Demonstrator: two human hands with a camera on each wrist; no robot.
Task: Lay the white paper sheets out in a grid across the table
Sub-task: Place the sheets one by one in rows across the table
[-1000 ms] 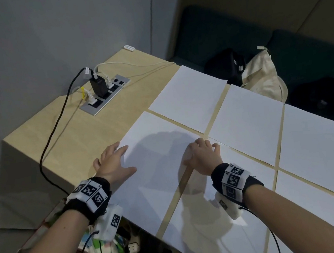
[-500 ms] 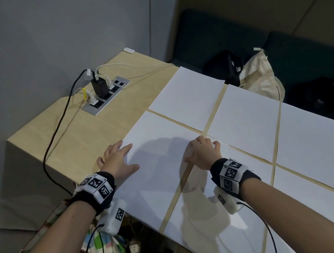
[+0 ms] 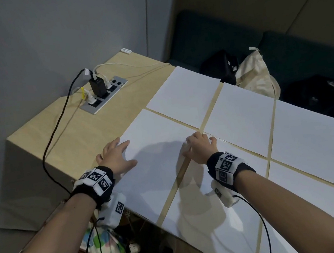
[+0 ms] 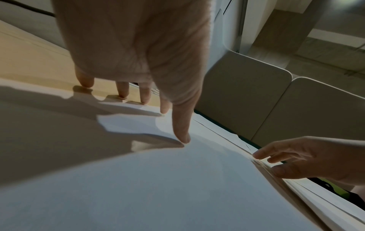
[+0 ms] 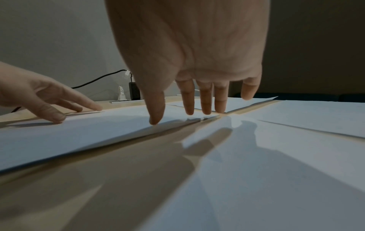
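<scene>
Both hands have barely shifted: left hand (image 3: 116, 156) and right hand (image 3: 201, 148), fingers spread flat, press the near-left white paper sheet (image 3: 158, 165) on the pale wooden surface (image 3: 74, 135). Uneven pushing could skew it or buckle its edge into the neighbouring sheet.

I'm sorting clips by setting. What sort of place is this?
Probably an office or meeting room: a light wood table with a built-in power strip, plain partition walls, and dark upholstered seating holding bags behind it.
</scene>
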